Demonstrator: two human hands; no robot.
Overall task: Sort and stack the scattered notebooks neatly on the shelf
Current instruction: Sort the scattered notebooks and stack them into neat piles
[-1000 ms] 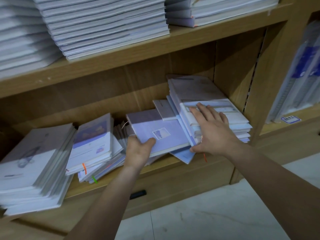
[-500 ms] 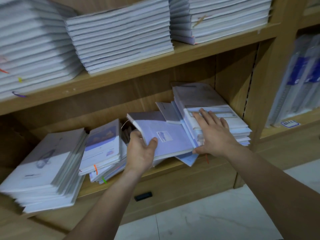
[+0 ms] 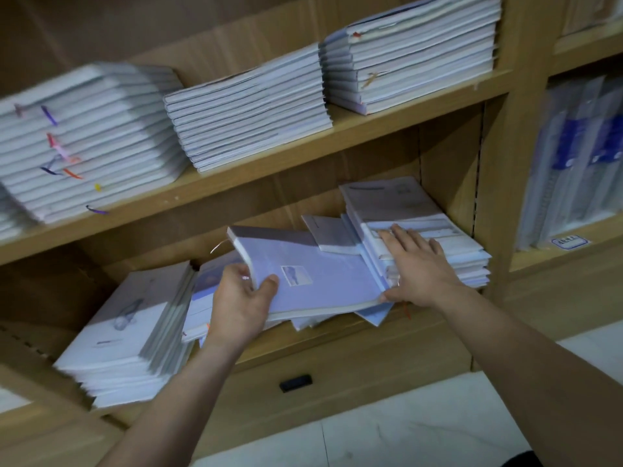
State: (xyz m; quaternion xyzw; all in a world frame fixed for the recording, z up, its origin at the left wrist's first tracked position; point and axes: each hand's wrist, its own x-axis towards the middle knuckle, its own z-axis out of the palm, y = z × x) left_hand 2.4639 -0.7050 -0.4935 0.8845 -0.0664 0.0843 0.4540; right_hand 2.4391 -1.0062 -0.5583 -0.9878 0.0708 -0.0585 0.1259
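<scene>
A lilac notebook (image 3: 323,274) with a small picture on its cover lies tilted across the lower shelf (image 3: 337,332). My left hand (image 3: 241,301) grips its left edge, thumb on the cover, lifting that side. My right hand (image 3: 416,267) lies flat with straight fingers on the right stack of pale notebooks (image 3: 448,251), thumb against the lilac notebook's right edge. A small grey notebook (image 3: 332,232) lies skewed between them. More loose notebooks (image 3: 202,298) sit underneath, partly hidden by my left hand.
A leaning stack (image 3: 128,332) fills the lower shelf's left end. The upper shelf (image 3: 303,146) carries three neat stacks with coloured ribbons. To the right, a neighbouring bay holds upright folders (image 3: 580,156). A drawer handle (image 3: 296,382) sits below, white floor tiles beneath.
The lilac notebook's left side has come up higher in my left hand. My view has tipped upward, showing more of the upper shelf. The right hand stays on the right stack.
</scene>
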